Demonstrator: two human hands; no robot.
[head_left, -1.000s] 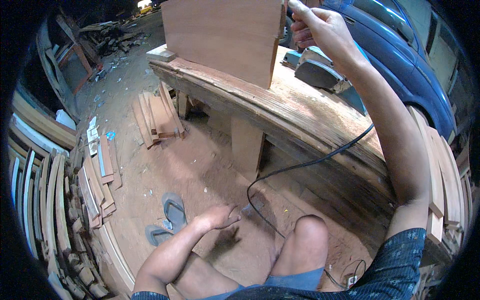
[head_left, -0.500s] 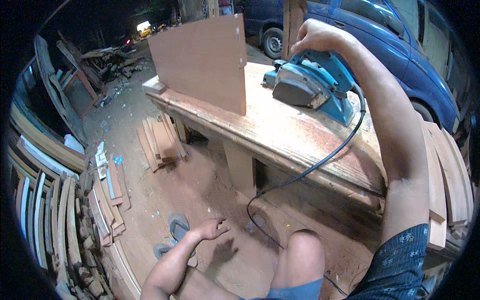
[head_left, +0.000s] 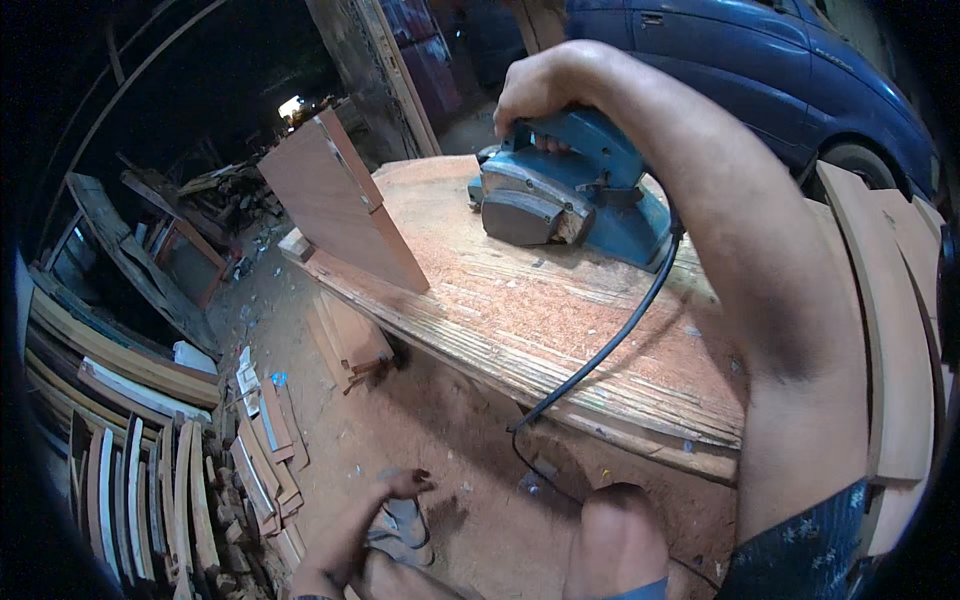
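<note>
Gripping the top handle of a blue planer (head_left: 575, 200) with the right hand (head_left: 540, 90), fingers curled tightly round it, at upper centre of the frame. Resting the planer on the worktop (head_left: 470, 335), amid reddish wood shavings (head_left: 500, 285) scattered over the surface. Trailing a black cord (head_left: 610, 350) from the planer's right end, down across the near edge of the worktop toward lower centre. Letting the left hand (head_left: 405, 485) hang loosely at lower centre, well apart from the worktop, with fingers slightly parted, near a pair of sandals (head_left: 408, 525) on the floor (head_left: 450, 425). Hard to tell how far above the floor.

Showing a flat brown board (head_left: 350, 205) stood on edge on the worktop, left of the planer and apart from it. Below that, at left of centre, showing short wood pieces (head_left: 348, 340) on the floor. Crowding the lower left with wood strips (head_left: 130, 490), the right edge with pale planks (head_left: 890, 330), the upper right with a blue car (head_left: 720, 75).
</note>
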